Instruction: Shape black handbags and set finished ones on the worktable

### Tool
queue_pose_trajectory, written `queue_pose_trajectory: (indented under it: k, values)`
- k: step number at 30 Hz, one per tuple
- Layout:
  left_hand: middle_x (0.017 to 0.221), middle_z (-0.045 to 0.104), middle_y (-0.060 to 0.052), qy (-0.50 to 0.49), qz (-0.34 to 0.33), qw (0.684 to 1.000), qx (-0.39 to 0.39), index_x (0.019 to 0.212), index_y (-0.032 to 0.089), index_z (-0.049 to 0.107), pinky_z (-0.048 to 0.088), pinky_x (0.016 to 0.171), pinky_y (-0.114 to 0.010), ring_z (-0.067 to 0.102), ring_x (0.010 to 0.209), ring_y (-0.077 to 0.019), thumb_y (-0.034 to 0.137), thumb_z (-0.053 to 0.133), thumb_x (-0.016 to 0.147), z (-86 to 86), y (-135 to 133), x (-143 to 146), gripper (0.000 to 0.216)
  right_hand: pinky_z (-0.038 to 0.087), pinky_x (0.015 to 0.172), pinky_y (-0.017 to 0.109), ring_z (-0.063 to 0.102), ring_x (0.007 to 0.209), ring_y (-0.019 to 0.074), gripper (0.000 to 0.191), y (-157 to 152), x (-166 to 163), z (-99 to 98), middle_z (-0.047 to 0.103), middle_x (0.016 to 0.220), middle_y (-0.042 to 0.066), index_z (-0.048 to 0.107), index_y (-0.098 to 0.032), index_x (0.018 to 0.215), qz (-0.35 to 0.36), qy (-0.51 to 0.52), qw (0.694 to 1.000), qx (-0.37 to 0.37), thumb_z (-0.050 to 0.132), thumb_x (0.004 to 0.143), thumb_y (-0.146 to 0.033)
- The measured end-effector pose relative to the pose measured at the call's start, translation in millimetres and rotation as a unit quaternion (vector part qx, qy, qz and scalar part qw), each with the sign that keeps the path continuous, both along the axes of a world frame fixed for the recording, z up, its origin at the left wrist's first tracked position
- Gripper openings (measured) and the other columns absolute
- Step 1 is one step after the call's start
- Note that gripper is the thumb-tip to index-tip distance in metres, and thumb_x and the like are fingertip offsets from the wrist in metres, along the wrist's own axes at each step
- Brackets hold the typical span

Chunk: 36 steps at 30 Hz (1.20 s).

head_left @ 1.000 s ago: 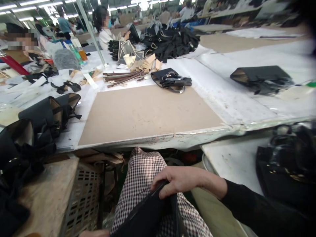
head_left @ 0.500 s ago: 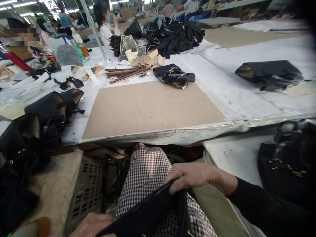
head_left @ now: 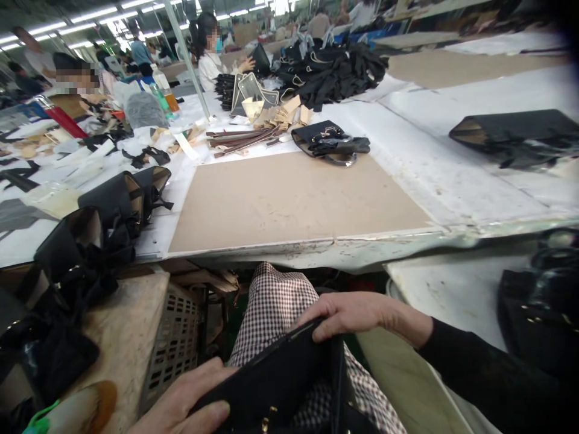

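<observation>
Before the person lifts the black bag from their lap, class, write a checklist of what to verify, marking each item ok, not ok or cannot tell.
1. Right hand has a grip on the top edge of the black bag: ok.
2. Left hand supports the bag's lower side: ok.
3. Bag rests on the checked lap, below the table edge: ok.
4. Brown board has bare space: ok; a finished bag lies only at its far edge.
5. Bag's clasp fastened: cannot tell.

black bag (head_left: 289, 380), brown-and-white checked trousers (head_left: 275, 301), tan board (head_left: 294, 199)
</observation>
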<state>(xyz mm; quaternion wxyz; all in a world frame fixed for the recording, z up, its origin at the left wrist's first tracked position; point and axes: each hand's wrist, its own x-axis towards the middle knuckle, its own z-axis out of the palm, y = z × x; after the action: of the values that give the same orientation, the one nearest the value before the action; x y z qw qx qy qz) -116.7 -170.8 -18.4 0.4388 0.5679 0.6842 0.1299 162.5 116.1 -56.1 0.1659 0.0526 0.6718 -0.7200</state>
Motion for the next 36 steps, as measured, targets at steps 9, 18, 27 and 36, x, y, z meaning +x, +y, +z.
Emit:
queue_pose_trajectory:
  k: [9, 18, 27, 36]
  values:
    - [0.128, 0.071, -0.008, 0.263, -0.102, 0.955, 0.092, 0.134, 0.024, 0.064, 0.053, 0.094, -0.035, 0.069, 0.107, -0.0260, 0.013, 0.051, 0.086, 15.3, 31, 39, 0.051, 0.051, 0.091, 0.030, 0.068, 0.101, 0.0200, 0.057, -26, -13, 3.0, 0.075, 0.112, 0.003, 0.071, -0.019, 0.124, -0.085, 0.026, 0.992, 0.094, 0.053, 0.073, -0.004]
    - [0.129, 0.071, -0.010, 0.268, -0.084, 0.936, 0.211, 0.138, 0.020, 0.055, 0.055, 0.094, -0.030, 0.070, 0.112, -0.0243, 0.031, 0.059, 0.094, -12.7, 41, 71, 0.045, 0.050, 0.075, 0.024, 0.066, 0.084, 0.0180, 0.028, -33, -7, 7.0, 0.075, 0.094, 0.001, 0.077, -0.020, 0.105, -0.113, 0.029, 0.990, 0.080, 0.073, 0.079, -0.031]
    - [0.103, 0.076, 0.003, 0.168, 0.072, 0.961, 0.208, 0.112, 0.030, 0.063, 0.056, 0.077, -0.023, 0.075, 0.091, -0.0178, 0.028, 0.063, 0.094, -7.8, 49, 80, 0.018, 0.042, 0.067, 0.022, 0.065, 0.078, 0.0161, 0.032, -41, -39, 25.4, 0.074, 0.084, -0.002, 0.077, -0.024, 0.101, -0.088, 0.088, 0.953, 0.276, 0.085, 0.072, -0.036]
    - [0.098, 0.072, 0.002, 0.182, 0.045, 0.949, 0.254, 0.109, 0.029, 0.060, 0.055, 0.074, -0.022, 0.073, 0.082, -0.0158, 0.027, 0.047, 0.102, -18.3, 48, 78, 0.015, 0.039, 0.069, 0.023, 0.063, 0.081, 0.0153, 0.026, -61, -36, 19.2, 0.072, 0.087, -0.004, 0.068, -0.024, 0.097, -0.163, 0.101, 0.917, 0.349, 0.084, 0.076, -0.025]
